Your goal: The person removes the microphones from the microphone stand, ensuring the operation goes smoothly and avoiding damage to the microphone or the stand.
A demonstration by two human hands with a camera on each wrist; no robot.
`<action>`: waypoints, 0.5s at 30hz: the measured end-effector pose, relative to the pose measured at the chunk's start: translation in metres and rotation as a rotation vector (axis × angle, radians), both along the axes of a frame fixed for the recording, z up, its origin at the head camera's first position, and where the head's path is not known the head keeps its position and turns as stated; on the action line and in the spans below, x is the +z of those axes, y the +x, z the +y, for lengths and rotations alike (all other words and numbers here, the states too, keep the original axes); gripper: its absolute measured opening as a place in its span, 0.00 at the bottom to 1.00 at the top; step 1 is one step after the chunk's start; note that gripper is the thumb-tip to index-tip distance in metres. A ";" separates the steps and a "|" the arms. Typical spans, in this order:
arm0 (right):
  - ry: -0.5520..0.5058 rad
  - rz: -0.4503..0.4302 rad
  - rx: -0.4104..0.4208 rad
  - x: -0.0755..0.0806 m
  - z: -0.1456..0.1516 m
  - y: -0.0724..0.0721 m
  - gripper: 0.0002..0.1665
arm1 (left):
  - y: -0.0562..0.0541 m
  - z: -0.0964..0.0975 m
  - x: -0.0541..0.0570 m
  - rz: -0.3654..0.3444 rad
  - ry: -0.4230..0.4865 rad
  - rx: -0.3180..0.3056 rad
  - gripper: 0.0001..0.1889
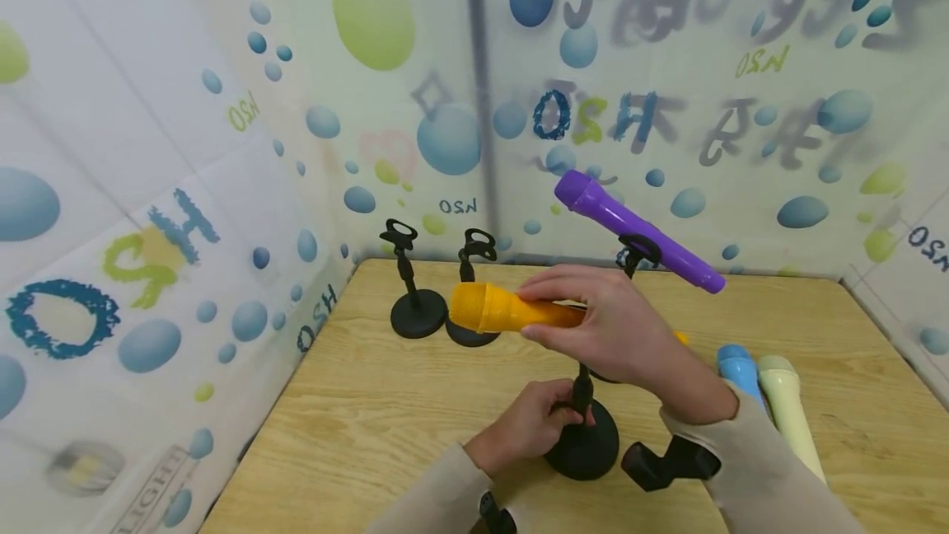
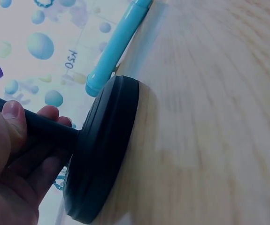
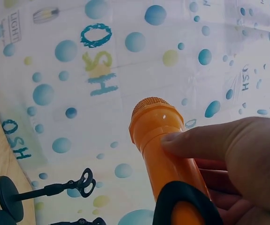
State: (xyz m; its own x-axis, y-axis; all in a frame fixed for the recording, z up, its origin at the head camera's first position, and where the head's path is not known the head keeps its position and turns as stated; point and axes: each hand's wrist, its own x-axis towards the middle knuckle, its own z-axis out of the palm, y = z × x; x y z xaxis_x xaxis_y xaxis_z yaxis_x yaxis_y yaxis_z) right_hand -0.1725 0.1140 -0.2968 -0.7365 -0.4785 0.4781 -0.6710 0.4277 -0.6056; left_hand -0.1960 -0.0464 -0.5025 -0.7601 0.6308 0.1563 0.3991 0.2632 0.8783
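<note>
My right hand (image 1: 619, 324) grips an orange microphone (image 1: 489, 308) by its body, the mesh head pointing left in the head view. In the right wrist view the thumb lies along the microphone (image 3: 165, 140), and a black clip (image 3: 186, 192) curves around its lower body. Below, my left hand (image 1: 530, 423) pinches the pole of a black microphone stand (image 1: 583, 443) just above its round base. The left wrist view shows thumb and fingers around that pole (image 2: 50, 129), with the base (image 2: 104, 150) close over the wooden table.
Behind my right hand, a purple microphone (image 1: 630, 229) leans tilted in another stand's clip. Two bare stands (image 1: 418, 313) (image 1: 472, 334) are at the back left. A blue microphone (image 1: 738, 369) and a cream microphone (image 1: 789, 410) lie on the wooden table (image 1: 348, 419) at right. Patterned curtains (image 1: 445, 64) enclose it.
</note>
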 end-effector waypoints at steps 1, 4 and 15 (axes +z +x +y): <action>-0.002 0.001 0.001 0.000 -0.001 0.000 0.20 | 0.000 0.000 0.000 0.000 -0.001 -0.002 0.07; -0.007 0.005 0.008 0.001 -0.004 -0.001 0.20 | -0.001 -0.001 0.000 0.010 -0.011 -0.002 0.07; -0.004 -0.061 0.003 0.006 -0.015 -0.001 0.21 | 0.000 0.002 -0.001 0.045 -0.028 0.026 0.07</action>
State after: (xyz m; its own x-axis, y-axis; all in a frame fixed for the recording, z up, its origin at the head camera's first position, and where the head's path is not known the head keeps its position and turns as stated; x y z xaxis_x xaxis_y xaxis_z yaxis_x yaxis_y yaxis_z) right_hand -0.1738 0.0989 -0.2903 -0.7629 -0.4790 0.4343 -0.6341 0.4232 -0.6471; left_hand -0.1960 -0.0442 -0.5032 -0.7688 0.6156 0.1734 0.4308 0.2982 0.8518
